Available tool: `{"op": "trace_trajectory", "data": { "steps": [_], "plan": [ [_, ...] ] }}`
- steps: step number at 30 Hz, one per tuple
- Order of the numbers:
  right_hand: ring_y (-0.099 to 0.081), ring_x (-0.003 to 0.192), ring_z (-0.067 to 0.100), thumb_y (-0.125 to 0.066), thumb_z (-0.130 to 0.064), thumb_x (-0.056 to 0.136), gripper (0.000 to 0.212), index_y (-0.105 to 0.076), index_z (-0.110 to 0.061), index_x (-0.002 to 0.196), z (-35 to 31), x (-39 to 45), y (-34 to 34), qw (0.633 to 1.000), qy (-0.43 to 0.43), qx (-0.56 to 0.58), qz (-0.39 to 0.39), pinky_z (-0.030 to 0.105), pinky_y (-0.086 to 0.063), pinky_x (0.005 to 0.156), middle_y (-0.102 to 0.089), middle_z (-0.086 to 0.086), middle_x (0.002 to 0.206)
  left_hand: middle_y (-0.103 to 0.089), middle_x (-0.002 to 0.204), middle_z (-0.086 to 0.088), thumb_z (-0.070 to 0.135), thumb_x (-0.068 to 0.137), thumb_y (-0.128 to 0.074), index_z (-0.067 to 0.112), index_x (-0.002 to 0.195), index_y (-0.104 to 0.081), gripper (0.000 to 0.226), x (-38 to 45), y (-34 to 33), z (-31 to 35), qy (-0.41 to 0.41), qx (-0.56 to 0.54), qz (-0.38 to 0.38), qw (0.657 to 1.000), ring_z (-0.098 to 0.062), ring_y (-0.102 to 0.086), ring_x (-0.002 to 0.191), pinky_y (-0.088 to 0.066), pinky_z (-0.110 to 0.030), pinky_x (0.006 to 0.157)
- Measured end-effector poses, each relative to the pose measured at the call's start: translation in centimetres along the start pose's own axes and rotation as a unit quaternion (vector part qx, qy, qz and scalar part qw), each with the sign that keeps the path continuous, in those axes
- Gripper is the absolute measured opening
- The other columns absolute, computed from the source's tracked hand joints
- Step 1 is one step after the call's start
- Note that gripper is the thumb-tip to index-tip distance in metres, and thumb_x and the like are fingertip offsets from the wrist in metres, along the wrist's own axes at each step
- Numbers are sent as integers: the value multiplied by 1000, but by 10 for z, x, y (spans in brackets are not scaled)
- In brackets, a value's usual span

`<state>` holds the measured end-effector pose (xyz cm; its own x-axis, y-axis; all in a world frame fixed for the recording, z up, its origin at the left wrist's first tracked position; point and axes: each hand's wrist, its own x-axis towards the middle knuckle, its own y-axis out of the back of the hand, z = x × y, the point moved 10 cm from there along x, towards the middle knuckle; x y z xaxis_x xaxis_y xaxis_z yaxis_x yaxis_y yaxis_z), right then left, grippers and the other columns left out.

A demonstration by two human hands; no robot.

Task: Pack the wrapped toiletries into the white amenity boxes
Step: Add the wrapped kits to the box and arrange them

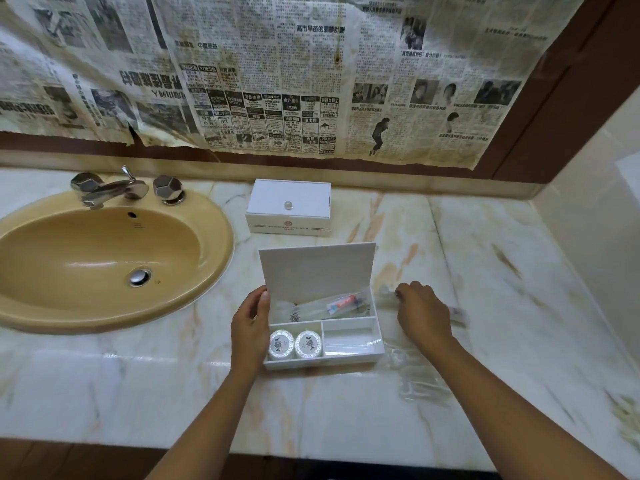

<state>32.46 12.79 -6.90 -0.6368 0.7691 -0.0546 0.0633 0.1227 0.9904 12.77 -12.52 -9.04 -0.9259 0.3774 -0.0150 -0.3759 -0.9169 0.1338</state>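
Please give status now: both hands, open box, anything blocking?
Left hand steadies open box. Right hand on blurred clear packets beside it; grip unclear. Nothing blocking.

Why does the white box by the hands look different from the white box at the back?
The near box has its lid tipped up, while the far box has its lid shut. The near box shows what is inside: two round wrapped soaps and a clear packet; the far box hides its inside. The left hand touches the near box; nothing touches the far one. Both are white and stand on the marble counter.
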Motion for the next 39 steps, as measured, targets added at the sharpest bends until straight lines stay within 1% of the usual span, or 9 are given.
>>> {"op": "trace_trajectory", "data": {
  "steps": [4,10,13,16,21,30,33,36,39],
  "plan": [
    [-58,80,33,-52,1,90,15,-62,-5,100,-12,-7,53,981,26,96,168,30,-36,53,-60,10,88,-63,100,20,16,100,-50,22,105,-63,16,0,-1,0,0,4,-1,1000,21,-57,90,-40,2,75],
    [-48,71,12,-50,-8,95,14,-61,-1,100,-42,-37,150,890,54,305,335,10,-29,55,-60,3,86,-67,104,11,18,100,-50,18,110,-66,18,1,0,-3,0,10,-3,1000,18,-58,92,-41,1,77],
    [-50,73,11,-52,-7,95,12,-61,0,99,-80,-57,178,845,155,371,353,23,-46,55,-54,-1,86,-67,104,11,19,100,-50,19,109,-66,18,1,0,-4,1,12,-5,1000,16,-59,94,-40,0,77],
    [-54,78,14,-54,-7,94,12,-62,-4,102,-123,-64,173,850,240,365,294,28,-50,57,-58,2,90,-68,105,12,20,100,-50,20,108,-66,18,2,0,-4,2,10,-5,1000,12,-60,95,-42,-2,79],
    [-58,78,29,-55,-8,88,10,-63,-9,94,-171,-47,103,924,295,208,124,35,-47,57,-59,6,86,-70,105,10,26,102,-45,21,108,-68,24,2,0,-9,12,11,-5,1000,0,-63,98,-46,-9,79],
    [-53,73,25,-59,2,84,20,-71,-6,97,-189,-33,8,963,244,38,-103,27,-40,66,-59,8,85,-68,108,15,25,104,-42,24,114,-66,26,3,-2,-12,20,12,-10,1000,8,-60,100,-43,-3,80],
    [-57,74,22,-58,-14,91,14,-71,-9,89,-180,-30,-12,960,208,82,-170,28,-45,66,-64,7,87,-68,107,16,25,104,-42,26,111,-66,25,4,-2,-11,19,12,-9,1000,8,-61,100,-44,-4,80],
    [-54,69,22,-48,-40,97,42,-58,-12,68,-175,-35,-22,942,173,164,-236,29,-38,63,-56,5,75,-70,105,14,26,103,-42,23,111,-67,26,4,-3,-12,16,10,-13,1000,4,-63,97,-46,-7,79],
    [-55,94,23,-44,-51,95,50,-68,-7,98,-179,-40,-23,941,184,164,-232,30,-40,75,-60,9,106,-71,104,9,28,103,-42,19,111,-67,28,4,-3,-13,14,3,-14,1000,-3,-65,96,-47,-10,78]
  ]
}}
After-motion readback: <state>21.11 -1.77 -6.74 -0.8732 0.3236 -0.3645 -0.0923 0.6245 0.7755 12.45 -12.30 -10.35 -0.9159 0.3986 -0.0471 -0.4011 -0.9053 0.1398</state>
